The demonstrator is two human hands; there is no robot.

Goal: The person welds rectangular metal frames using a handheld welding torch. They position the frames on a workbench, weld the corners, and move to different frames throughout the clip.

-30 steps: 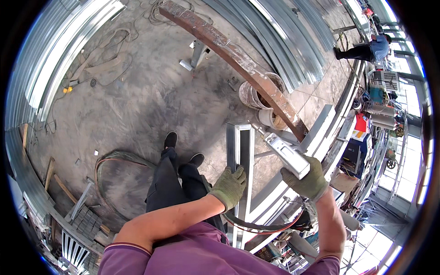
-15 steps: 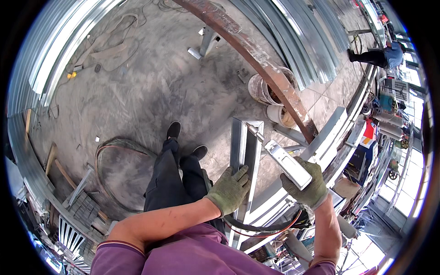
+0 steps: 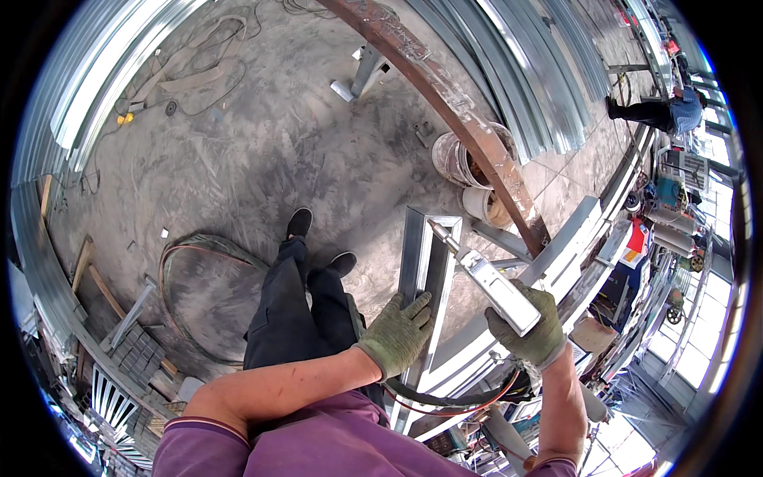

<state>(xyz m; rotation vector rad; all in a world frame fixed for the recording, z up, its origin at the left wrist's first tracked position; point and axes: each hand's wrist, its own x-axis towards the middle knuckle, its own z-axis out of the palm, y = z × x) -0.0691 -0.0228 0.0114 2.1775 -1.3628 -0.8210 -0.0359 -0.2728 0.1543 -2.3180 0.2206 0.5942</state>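
My right hand [image 3: 531, 326], in an olive-green work glove, is wrapped round a white handheld welding gun [image 3: 499, 292] with a long metal nozzle. The nozzle tip lies over the far corner of a rectangular metal frame [image 3: 412, 258] made of grey tubing; whether it touches cannot be made out. My left hand [image 3: 397, 335], gloved alike, grips the near part of that frame with its fingers laid over the tube. Between my hands, a dark hose [image 3: 433, 400] and an orange-red line [image 3: 469, 409] run below the frame.
A rusty brown beam [image 3: 469, 131] crosses ahead, with buckets [image 3: 451, 157] beneath it. Long galvanised profiles [image 3: 524, 75] lie beyond. A coiled hose [image 3: 165, 274] is on the floor at left. Far right, another person [image 3: 675, 113] stands near stored equipment.
The view has shifted slightly. The nozzle tip sits a little nearer along the frame's far corner. Both hands keep their holds.
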